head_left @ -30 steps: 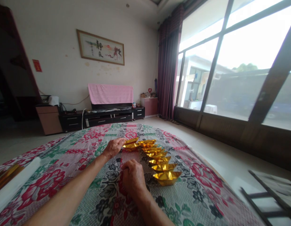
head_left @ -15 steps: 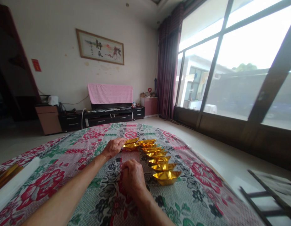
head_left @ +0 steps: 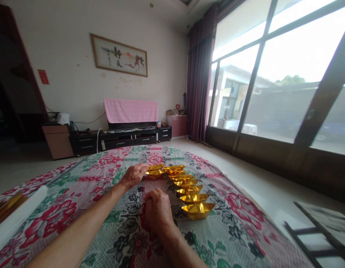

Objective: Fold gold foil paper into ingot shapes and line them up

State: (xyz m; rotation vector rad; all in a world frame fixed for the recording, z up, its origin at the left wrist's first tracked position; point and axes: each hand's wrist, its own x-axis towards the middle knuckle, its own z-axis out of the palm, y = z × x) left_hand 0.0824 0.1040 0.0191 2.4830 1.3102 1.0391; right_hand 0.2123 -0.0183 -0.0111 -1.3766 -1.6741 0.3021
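At the far end of a group of shiny gold paper ingots, my left hand (head_left: 133, 175) pinches the left tip of a folded gold paper ingot (head_left: 156, 167). Another ingot (head_left: 155, 172) sits just in front of that one, close against it. My right hand (head_left: 158, 208) rests on the cloth nearer to me, its fingers curled under; whatever they may hold is hidden. To its right, several boat-shaped gold ingots (head_left: 189, 189) stand in a row running away from me. The nearest and largest-looking ingot (head_left: 198, 211) is a short way right of my right hand.
A floral cloth (head_left: 111, 238) covers the rounded table. At the left edge lie gold paper sheets (head_left: 10, 208) beside a white roll or wrapper (head_left: 24, 214). A dark-framed chair or stool (head_left: 323, 227) stands off the table's right side. Beyond is a low black cabinet (head_left: 130, 138).
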